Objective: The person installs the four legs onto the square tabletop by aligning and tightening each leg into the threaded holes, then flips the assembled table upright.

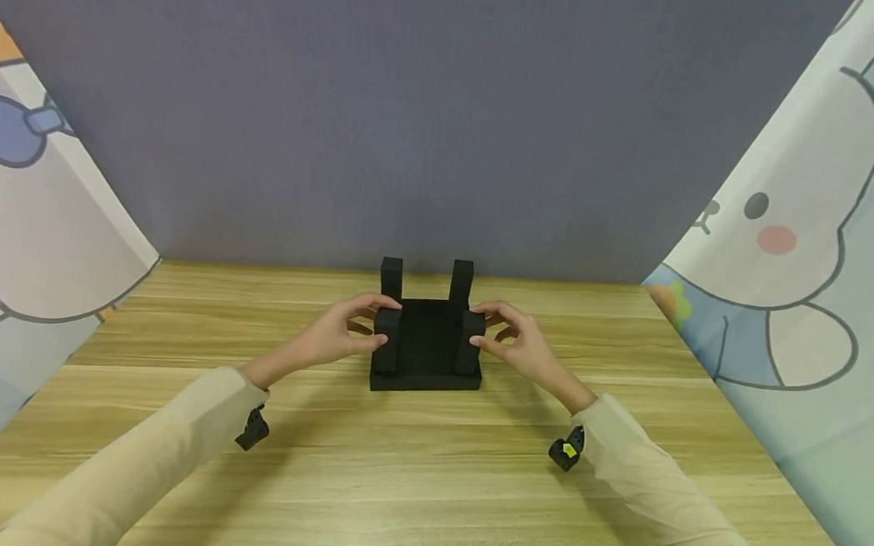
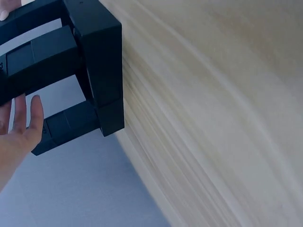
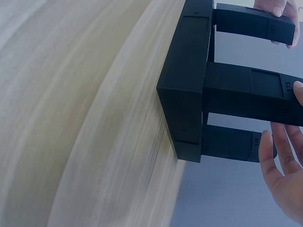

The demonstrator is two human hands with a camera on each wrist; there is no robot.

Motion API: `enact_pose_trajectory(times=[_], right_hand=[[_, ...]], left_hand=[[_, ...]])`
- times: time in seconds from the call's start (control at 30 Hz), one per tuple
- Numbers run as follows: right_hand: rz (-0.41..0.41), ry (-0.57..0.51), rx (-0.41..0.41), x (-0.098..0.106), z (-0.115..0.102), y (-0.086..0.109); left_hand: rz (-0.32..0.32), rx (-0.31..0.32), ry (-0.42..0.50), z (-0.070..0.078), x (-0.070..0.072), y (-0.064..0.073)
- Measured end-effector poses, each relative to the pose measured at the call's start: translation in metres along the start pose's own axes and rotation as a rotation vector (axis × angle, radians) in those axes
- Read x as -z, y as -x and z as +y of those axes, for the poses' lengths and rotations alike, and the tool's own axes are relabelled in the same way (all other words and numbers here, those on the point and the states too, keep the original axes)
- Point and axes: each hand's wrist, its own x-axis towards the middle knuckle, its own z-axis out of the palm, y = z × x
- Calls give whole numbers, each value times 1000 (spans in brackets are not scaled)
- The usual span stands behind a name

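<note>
A black base (image 1: 424, 382) with upright black posts lies at the middle of the table toward the back. My left hand (image 1: 336, 329) pinches the top of the near left post (image 1: 386, 349) between thumb and fingers. The near right post (image 1: 466, 354) is pinched the same way by my right hand (image 1: 523, 341). Both posts stand upright in the base. In the right wrist view, a raised number 15 shows on the near right post (image 3: 232, 85), by the thumb. Behind them, the far left post (image 1: 392, 277) and far right post (image 1: 461, 281) stand untouched.
The wooden tabletop (image 1: 409, 488) ends at a grey back panel (image 1: 431, 122). Cartoon-printed curtains flank it, one on the left (image 1: 49, 224) and one on the right (image 1: 792, 245). Small black devices hang under each wrist, left (image 1: 253, 429) and right (image 1: 565, 450).
</note>
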Motion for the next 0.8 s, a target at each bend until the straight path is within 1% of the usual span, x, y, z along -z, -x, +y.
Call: enact_pose_trajectory(times=[0.1,0.2,0.3,0.43,0.6,0.67,0.8], right_hand=[[0,5,5,0,1,0],[1,7,14,0,2,0],[3,8,18,-1,4,0],[3,13,20,-1,5,-1],[2,10,15,-1,4,-1],[1,7,13,0,3,-1],[-3,4,6,0,3,-1]], left_hand=[[-25,11,12,1,1,0],[-16,20,20,1,1,0],[30,41,21,2,-3,2],[114,70,14,4,-10,4],[208,77,5,4,-19,6],[235,74,6,5,-21,6],[267,68,-6,5,-24,6]])
